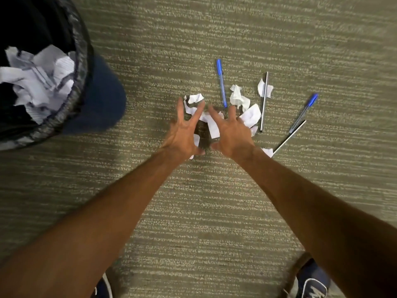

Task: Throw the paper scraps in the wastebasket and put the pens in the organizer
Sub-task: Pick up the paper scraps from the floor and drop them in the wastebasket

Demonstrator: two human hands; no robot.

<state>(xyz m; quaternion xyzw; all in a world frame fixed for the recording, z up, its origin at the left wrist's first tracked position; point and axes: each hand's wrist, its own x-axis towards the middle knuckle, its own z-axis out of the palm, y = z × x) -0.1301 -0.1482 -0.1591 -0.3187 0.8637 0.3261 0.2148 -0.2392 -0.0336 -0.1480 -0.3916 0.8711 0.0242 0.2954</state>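
White paper scraps [249,114] lie scattered on the carpet at centre. My left hand [184,134] and my right hand [231,134] hover over them side by side, fingers spread, holding nothing; some scraps are hidden beneath the palms. A blue-capped pen [221,82] lies just beyond my right fingers. A clear pen [264,102] lies across a scrap to the right. Another blue-capped pen [303,114] and a thin pen refill [289,136] lie further right. The wastebasket [82,67], lined with a black bag and holding crumpled paper, stands at the upper left.
Grey-green carpet [214,201] covers the whole floor. My shoes show at the bottom edge, the left [104,289] and the right [312,282]. No organizer is in view.
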